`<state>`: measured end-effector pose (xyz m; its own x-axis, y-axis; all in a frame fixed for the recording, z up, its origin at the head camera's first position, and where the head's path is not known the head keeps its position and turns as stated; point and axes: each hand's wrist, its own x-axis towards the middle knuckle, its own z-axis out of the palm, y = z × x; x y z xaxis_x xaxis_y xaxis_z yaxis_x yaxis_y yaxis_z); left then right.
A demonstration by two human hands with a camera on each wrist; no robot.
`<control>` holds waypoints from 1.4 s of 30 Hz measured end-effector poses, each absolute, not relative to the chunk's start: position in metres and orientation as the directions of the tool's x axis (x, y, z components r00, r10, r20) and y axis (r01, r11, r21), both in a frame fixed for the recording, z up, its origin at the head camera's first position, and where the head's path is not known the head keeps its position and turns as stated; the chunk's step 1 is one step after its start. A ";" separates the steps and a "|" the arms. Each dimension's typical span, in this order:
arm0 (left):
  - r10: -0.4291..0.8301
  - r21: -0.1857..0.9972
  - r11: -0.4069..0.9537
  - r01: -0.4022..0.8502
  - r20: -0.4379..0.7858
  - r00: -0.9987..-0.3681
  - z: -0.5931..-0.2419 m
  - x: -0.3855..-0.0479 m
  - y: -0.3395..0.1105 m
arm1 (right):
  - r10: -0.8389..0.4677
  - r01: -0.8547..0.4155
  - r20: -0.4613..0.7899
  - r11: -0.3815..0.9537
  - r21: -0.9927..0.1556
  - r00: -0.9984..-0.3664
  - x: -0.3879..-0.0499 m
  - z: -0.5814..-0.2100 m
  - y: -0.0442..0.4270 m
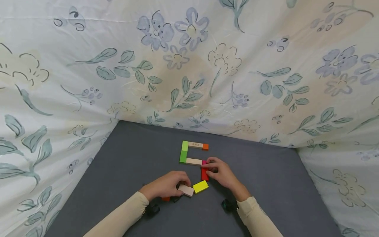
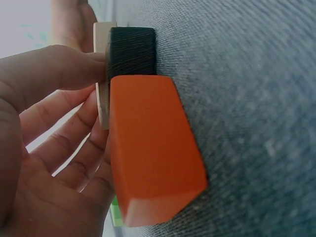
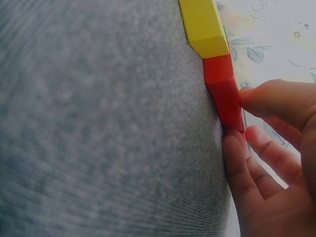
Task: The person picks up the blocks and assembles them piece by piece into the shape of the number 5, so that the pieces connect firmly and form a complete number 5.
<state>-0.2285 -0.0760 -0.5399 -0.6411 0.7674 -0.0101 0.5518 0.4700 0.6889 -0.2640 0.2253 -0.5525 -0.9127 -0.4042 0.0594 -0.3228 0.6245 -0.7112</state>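
Observation:
In the head view, my left hand (image 1: pixel 167 185) pinches a beige wooden block (image 1: pixel 186 190) between thumb and fingers, low over the dark cloth. Right by it, a dark block (image 2: pixel 132 52) and an orange block (image 2: pixel 150 143) lie end to end in the left wrist view. My right hand (image 1: pixel 222 174) holds a red block (image 1: pixel 204 174), its thumb on the block and its fingertips by the far end, near a pink block (image 1: pixel 204 162). A yellow block (image 1: pixel 200 187) lies between the hands, at the red block's near end.
Farther off, light green (image 1: pixel 185 145) and dark green (image 1: pixel 183 157) blocks join two beige blocks, the upper one (image 1: pixel 195 144) ending at an orange block (image 1: pixel 205 147). A dark grey cloth (image 1: pixel 133 148) covers the surface. Floral fabric (image 1: pixel 189 82) hangs behind and at the sides.

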 end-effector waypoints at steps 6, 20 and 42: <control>0.764 0.692 0.470 0.547 -0.009 -0.645 -0.541 -0.229 -0.076 | -0.408 -0.322 0.056 0.621 -0.714 -0.911 -0.265 -0.552 0.226; 0.755 0.695 0.475 0.540 -0.006 -0.656 -0.544 -0.229 -0.076 | -0.405 -0.323 0.059 0.624 -0.712 -0.912 -0.264 -0.552 0.225; 0.690 0.769 0.459 0.446 0.008 -0.724 -0.539 -0.225 -0.111 | -0.419 -0.341 0.070 0.618 -0.709 -0.905 -0.264 -0.555 0.227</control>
